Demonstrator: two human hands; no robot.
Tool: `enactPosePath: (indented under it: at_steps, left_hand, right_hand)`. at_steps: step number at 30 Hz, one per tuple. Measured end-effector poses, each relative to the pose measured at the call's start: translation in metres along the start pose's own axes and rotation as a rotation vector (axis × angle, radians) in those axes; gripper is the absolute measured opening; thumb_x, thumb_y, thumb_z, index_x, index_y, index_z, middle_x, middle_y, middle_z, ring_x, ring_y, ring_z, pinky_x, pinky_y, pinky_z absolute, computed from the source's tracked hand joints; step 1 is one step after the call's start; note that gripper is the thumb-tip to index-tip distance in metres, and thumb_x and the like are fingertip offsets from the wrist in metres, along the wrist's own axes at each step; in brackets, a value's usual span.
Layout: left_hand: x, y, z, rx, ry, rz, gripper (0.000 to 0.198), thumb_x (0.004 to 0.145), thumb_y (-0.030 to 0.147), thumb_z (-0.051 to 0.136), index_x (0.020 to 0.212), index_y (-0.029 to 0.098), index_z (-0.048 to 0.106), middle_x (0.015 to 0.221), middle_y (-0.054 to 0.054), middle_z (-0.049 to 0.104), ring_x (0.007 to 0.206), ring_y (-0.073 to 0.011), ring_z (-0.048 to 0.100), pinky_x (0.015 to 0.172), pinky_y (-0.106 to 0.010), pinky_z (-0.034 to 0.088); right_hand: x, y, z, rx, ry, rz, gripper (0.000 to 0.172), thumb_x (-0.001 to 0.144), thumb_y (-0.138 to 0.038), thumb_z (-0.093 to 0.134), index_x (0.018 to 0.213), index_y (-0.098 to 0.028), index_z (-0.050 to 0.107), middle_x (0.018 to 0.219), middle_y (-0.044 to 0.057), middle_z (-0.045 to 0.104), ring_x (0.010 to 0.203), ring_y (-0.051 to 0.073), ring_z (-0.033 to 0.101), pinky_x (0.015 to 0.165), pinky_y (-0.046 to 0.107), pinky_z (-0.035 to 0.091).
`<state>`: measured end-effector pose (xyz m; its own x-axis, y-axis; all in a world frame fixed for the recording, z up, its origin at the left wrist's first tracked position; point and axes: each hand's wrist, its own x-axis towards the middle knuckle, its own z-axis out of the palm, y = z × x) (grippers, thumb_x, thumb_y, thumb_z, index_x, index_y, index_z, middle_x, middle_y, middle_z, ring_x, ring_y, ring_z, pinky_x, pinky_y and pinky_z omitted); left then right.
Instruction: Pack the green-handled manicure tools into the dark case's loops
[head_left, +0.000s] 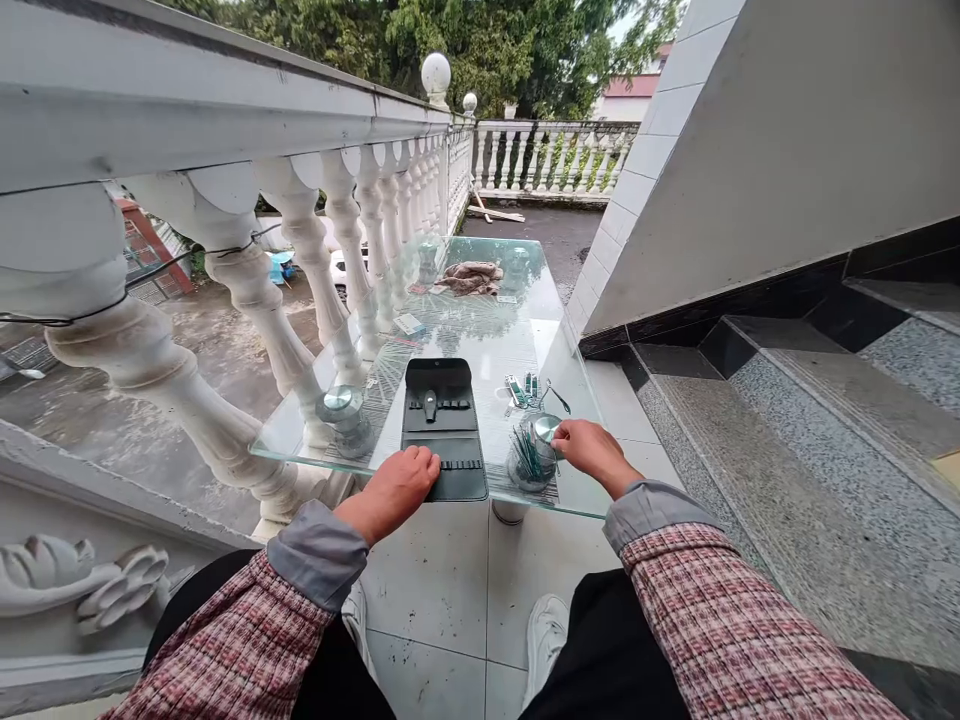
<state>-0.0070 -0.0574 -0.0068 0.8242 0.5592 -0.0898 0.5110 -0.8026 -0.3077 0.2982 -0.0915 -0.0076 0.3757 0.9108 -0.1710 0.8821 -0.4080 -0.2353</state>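
A black tool case (pixel 441 440) lies unfolded on the glass table, with rows of elastic loops and one dark, rounded tool (pixel 430 405) in the upper row. My left hand (pixel 401 490) rests at its lower left edge, fingers curled over that edge. My right hand (pixel 596 452) is closed in a pinch beside the table's silver leg cap (pixel 547 428); what the fingertips hold, if anything, I cannot make out. Just left of that hand, a clear glass jar (pixel 531 470) contains several thin, dark green tools (pixel 527 452). Nail clippers (pixel 517 390) and a small slender tool (pixel 557 397) lie behind it.
A crumpled brown cloth (pixel 471 278) lies towards the far end of the glass table (pixel 480 340). A small light box (pixel 409 325) is at the left. White balusters (pixel 300 250) line the left side; stone steps (pixel 750 440) rise on the right.
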Motion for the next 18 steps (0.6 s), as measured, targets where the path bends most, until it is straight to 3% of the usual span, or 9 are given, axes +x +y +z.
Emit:
enactPosePath:
  at_steps: [6,10,14,18]
  left_hand:
    - [-0.003,0.000,-0.006,-0.032,-0.023,-0.027,0.035,0.084,0.000,0.041,0.115,0.011,0.051,0.093,-0.009,0.058,0.080,-0.0207,0.055,0.064,-0.031,0.044]
    - [-0.010,-0.010,-0.007,-0.040,-0.034,-0.155,0.033,0.088,0.003,0.036,0.118,0.008,0.048,0.097,-0.013,0.057,0.087,-0.0237,0.053,0.067,-0.034,0.044]
    - [-0.016,-0.020,-0.001,-0.047,-0.083,-0.251,0.023,0.085,0.002,0.041,0.100,0.006,0.057,0.091,-0.015,0.058,0.088,-0.0248,0.054,0.066,-0.033,0.042]
    - [-0.019,-0.020,0.001,-0.071,-0.123,-0.255,0.018,0.081,0.000,0.045,0.089,0.007,0.060,0.086,-0.015,0.058,0.085,-0.0246,0.054,0.062,-0.031,0.042]
  right_hand:
    - [0.002,0.003,0.003,-0.012,-0.013,0.010,0.015,0.076,-0.031,0.054,0.080,-0.024,0.067,0.085,0.005,0.069,0.076,0.020,0.060,0.057,0.026,0.032]
    - [0.002,0.003,0.004,-0.032,-0.022,0.020,0.016,0.076,-0.032,0.054,0.079,-0.023,0.067,0.083,0.006,0.068,0.077,0.021,0.059,0.057,0.027,0.032]
    - [0.005,0.002,0.006,-0.041,-0.025,0.026,0.017,0.077,-0.034,0.054,0.078,-0.023,0.067,0.080,0.006,0.068,0.074,0.021,0.059,0.056,0.028,0.032]
    - [0.006,-0.001,0.006,-0.046,-0.020,0.028,0.017,0.076,-0.034,0.055,0.078,-0.023,0.067,0.080,0.007,0.067,0.075,0.022,0.058,0.056,0.029,0.032]
